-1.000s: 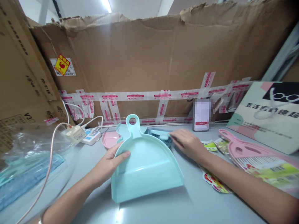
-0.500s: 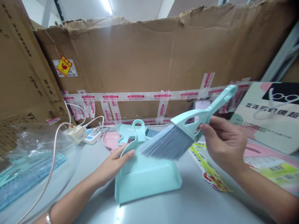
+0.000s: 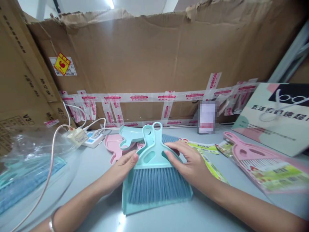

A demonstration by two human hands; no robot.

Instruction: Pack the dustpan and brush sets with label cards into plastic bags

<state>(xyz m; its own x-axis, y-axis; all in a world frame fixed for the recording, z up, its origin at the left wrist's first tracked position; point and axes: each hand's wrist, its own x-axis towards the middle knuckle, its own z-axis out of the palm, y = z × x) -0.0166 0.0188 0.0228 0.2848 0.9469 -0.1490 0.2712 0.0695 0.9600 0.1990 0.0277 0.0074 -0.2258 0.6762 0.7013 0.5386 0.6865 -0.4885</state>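
Observation:
A mint-green hand brush [image 3: 159, 185] with blue-grey bristles lies face-up in a matching mint dustpan [image 3: 126, 206]. Their loop handles stand side by side, pointing away from me. At the left edge, my left hand [image 3: 123, 169] is closed, thumb on top near the brush head. My right hand [image 3: 193, 162] grips the brush head's right shoulder, thumb in front and fingers over the far side. Whether its fingers also touch the dustpan is hidden.
Behind are another mint dustpan [image 3: 131, 133] and a pink one [image 3: 113, 143]. A packaged pink set [image 3: 256, 158] and printed cards lie right. A phone [image 3: 207, 117] leans on the cardboard wall. Left are a power strip [image 3: 94, 139], cables and a bagged mint set [image 3: 31, 175].
My right hand has brought the brush down and left from the air into the dustpan, shifting its grip to the brush head. My left hand still holds the dustpan.

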